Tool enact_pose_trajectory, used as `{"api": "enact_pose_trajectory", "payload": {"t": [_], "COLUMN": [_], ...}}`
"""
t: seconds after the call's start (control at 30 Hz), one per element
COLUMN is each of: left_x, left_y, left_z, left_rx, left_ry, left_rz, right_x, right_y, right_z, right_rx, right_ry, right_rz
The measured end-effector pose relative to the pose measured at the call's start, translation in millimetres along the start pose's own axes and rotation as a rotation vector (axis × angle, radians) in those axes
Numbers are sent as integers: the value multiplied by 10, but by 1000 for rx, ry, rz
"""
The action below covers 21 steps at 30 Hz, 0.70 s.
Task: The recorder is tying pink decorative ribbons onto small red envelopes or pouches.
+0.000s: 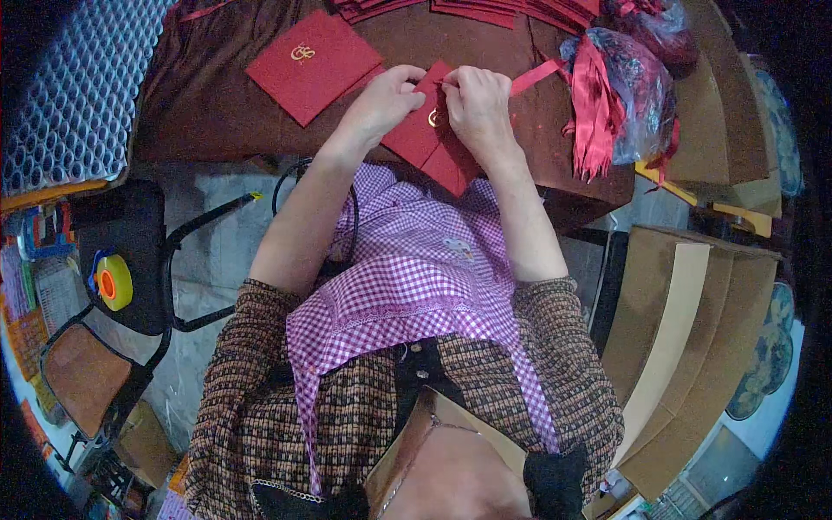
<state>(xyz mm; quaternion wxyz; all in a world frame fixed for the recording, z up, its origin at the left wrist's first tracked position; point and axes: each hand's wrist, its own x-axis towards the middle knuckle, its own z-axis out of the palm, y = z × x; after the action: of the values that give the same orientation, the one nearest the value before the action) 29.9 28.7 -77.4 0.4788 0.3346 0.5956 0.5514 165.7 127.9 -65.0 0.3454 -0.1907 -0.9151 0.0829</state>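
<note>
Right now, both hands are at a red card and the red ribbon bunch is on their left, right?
Wrong side: the head view shows the red ribbon bunch on their right, not left. The left hand and right hand are indeed at a red card.

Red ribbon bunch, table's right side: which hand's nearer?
Right: the right hand is left of the ribbon bunch; the left hand is farther left, beyond the right.
</note>
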Motion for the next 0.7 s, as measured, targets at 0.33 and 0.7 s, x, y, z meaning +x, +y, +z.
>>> {"api": "enact_pose_trajectory", "payload": {"t": [0.33, 0.7], "left_x": [-41, -32], "left_y": [67, -7], "left_z": [41, 53], "left_rx": [-92, 37], "left_ry": [-12, 70], "left_rz": [-10, 19], "right_x": [31, 126], "right_y": [16, -32], "right_z": [-17, -62], "right_rx": [-9, -106], "right_ry": [-68, -150], "right_rz": [-14, -114]}}
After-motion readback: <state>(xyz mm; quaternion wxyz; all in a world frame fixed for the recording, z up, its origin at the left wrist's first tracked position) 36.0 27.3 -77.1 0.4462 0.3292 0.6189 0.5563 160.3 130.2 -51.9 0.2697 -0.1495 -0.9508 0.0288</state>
